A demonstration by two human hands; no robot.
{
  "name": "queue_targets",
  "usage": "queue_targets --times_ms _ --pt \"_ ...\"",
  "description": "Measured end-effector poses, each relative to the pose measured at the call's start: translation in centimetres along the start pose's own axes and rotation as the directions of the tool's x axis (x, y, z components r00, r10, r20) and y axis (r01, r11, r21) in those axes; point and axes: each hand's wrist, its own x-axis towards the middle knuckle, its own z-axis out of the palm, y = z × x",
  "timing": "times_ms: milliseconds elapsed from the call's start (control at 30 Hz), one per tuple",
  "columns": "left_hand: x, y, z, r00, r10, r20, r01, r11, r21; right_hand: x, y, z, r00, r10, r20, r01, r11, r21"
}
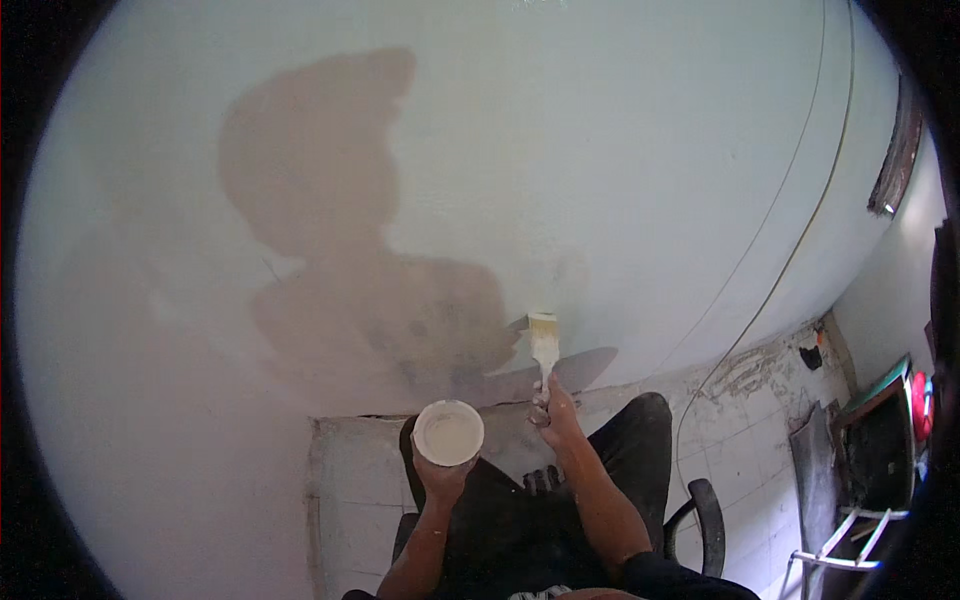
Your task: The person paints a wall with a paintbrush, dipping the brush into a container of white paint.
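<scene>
In my left hand (pixel 442 480) is a round white tub (pixel 481 427), held from below and tilted so its mouth faces me. Pale, off-white paint (pixel 448 435) fills the inside. My right hand (pixel 555 412) grips the handle of a flat paintbrush (pixel 543 341), whose bristles point up, away from me. White paint coats the brush's ferrule and handle, and smears my fingers. The bristle tip is at the pale wall (pixel 637 202); whether it touches cannot be told. Darker damp-looking patches mark the wall left of the brush.
Two thin cables (pixel 806 217) hang along the wall at the right. I sit on a chair with a black armrest (pixel 709 525). Tiled floor (pixel 735 465) lies below. A white metal frame (pixel 840 559) and a dark framed panel (pixel 874 450) stand at the right. My shadow falls across the wall.
</scene>
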Motion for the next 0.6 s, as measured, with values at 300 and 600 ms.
queue_targets --times_ms 300,600 --pt "0.0 1.7 0.3 0.997 0.071 0.043 -0.074 0.995 0.067 -8.4 -21.2 13.5 0.897 -0.305 0.32 0.353 0.93 -0.103" --pt "0.0 2.4 -0.1 0.994 0.103 0.034 -0.105 0.994 0.037 -13.1 -34.8 23.7 0.357 -0.451 0.818 0.773 0.635 0.013"
